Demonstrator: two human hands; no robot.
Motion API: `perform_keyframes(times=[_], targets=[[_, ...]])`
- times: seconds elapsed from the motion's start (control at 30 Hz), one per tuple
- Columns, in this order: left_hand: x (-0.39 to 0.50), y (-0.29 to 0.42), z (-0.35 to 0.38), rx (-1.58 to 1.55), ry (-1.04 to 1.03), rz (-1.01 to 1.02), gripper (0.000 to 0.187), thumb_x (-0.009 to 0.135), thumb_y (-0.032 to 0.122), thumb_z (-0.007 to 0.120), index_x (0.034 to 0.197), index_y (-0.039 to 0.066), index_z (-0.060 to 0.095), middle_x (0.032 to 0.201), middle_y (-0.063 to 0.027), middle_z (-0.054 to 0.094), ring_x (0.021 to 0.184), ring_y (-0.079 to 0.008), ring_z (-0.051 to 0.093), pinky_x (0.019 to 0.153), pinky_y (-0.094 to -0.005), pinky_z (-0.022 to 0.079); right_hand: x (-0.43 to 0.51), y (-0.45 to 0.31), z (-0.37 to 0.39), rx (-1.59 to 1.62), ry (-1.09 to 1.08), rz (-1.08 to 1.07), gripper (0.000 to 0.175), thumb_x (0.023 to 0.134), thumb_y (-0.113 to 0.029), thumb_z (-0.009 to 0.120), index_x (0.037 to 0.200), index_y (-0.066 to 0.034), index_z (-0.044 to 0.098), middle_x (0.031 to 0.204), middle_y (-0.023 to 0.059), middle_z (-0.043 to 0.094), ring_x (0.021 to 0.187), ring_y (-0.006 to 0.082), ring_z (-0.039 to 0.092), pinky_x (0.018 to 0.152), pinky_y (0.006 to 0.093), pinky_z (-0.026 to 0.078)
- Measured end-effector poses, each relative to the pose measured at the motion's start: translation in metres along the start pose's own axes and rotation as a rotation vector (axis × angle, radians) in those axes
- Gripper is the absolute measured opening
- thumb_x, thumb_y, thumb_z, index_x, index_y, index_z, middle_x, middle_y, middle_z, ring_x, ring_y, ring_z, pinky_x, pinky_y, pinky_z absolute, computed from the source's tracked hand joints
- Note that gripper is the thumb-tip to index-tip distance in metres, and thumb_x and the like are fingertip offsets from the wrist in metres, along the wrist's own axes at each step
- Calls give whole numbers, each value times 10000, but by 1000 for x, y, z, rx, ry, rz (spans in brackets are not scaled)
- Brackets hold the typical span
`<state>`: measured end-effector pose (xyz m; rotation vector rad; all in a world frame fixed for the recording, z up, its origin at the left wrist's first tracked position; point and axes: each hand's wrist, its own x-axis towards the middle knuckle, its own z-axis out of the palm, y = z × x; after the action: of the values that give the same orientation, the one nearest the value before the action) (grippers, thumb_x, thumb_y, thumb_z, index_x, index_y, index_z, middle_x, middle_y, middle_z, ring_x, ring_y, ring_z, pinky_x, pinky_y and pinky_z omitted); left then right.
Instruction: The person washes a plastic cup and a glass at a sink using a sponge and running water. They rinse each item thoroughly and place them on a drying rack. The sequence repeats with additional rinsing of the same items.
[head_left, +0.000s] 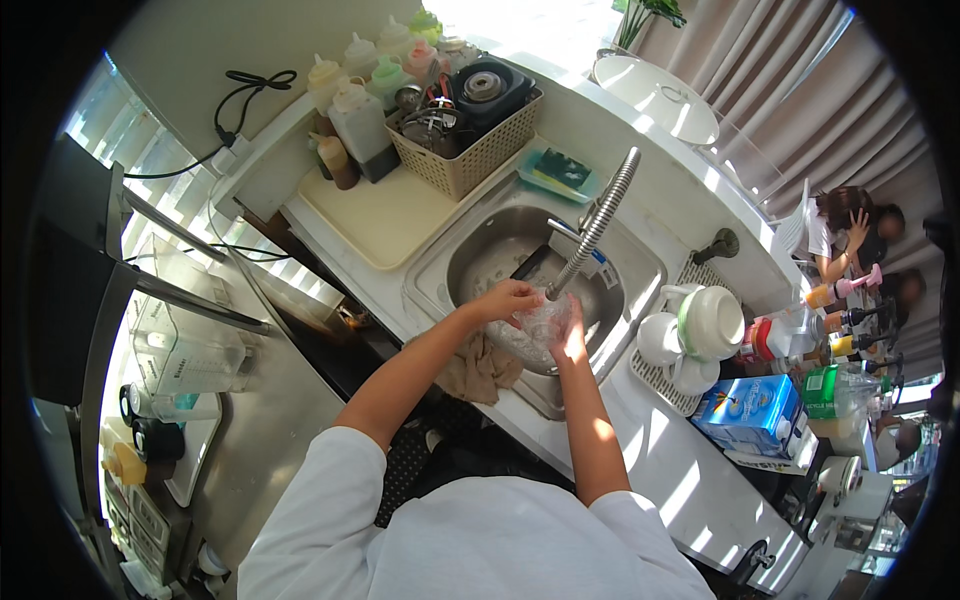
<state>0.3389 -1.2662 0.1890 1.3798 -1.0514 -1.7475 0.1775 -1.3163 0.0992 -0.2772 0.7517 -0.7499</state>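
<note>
Over the stainless steel sink (487, 232), my left hand (510, 301) touches a clear, crinkled item (541, 321), perhaps plastic or glass, from its left side. My right hand (570, 330) holds the same item from the right. The spring-neck faucet (600, 225) ends right above it. A dark-handled utensil (531, 262) and a blue-and-white packet (592, 259) lie in the basin. A brown cloth (480, 369) hangs over the sink's front edge, below my left forearm.
Behind the sink stand a sponge tray (559, 171) and a beige basket (465, 161) of utensils, with squeeze bottles (360, 120) beside it. White cups (705, 322) on a drain rack (660, 382) and blue cartons (750, 412) are at right. People sit beyond the counter.
</note>
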Motion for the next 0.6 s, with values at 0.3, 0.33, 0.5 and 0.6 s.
perform_keyframes(times=[0.3, 0.33, 0.5, 0.6], targets=[[-3, -12, 24, 1316, 40, 863, 67, 599, 119, 621, 651, 87, 594, 739, -48, 574, 867, -218, 508, 737, -303, 422, -45, -39, 21, -248, 66, 214, 332, 838, -256, 443, 1138, -125, 392, 1095, 125, 454, 921, 317, 505, 804, 538, 386], [-6, -13, 24, 1315, 42, 817, 53, 597, 110, 612, 648, 94, 607, 753, -21, 580, 928, -194, 504, 752, -300, 430, -47, -38, 20, -299, 45, 177, 324, 842, -223, 437, 1150, -134, 387, 1090, 123, 456, 918, 313, 508, 803, 532, 390], [-17, -10, 16, 1340, 86, 838, 43, 601, 78, 592, 639, 87, 611, 957, -29, 563, 1070, -191, 449, 786, -296, 445, -46, -27, 11, -583, -8, 2, 497, 746, 61, 491, 1196, -94, 348, 1099, 129, 452, 943, 257, 521, 733, 423, 491], [-26, -10, 14, 1229, 144, 862, 23, 599, 65, 598, 604, 88, 601, 1076, -39, 523, 1155, -186, 380, 789, -292, 450, -34, -22, 10, -717, 38, -17, 454, 670, 83, 525, 1095, -64, 462, 953, 113, 538, 774, 242, 585, 625, 366, 532]])
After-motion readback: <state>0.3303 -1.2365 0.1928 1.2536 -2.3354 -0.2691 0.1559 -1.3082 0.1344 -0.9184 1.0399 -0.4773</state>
